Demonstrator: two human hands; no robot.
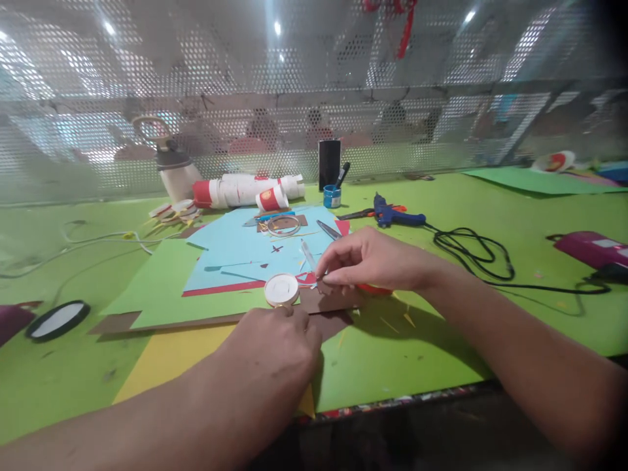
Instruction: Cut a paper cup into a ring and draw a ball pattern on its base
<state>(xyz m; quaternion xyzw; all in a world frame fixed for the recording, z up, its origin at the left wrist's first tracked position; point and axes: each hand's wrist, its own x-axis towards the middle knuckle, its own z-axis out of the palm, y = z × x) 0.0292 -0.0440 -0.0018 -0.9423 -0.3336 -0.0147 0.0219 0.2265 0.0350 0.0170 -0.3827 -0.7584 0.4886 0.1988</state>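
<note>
My left hand (277, 356) is closed, its fingertips at the near edge of a small round white piece with a raised rim (281, 289), like the cut-off bottom of a paper cup. Just to the right, my right hand (360, 260) has thumb and fingers pinched together; whatever lies between them is too small to make out. Beside those fingertips is a pale, translucent stick (308, 254). Under both hands are stacked sheets: light blue paper (235, 252), green paper (157, 281) and yellow paper (181, 353). Scissors (328, 230) lie partly behind my right hand.
A blue glue gun (397, 214) with a looped black cord (490, 252) is at the right. White and red paper cups (245, 191), a bottle (174, 170), a blue paint jar (332, 196) and a dark phone-like slab (329, 163) stand behind. A perforated screen (275, 85) closes the table's back.
</note>
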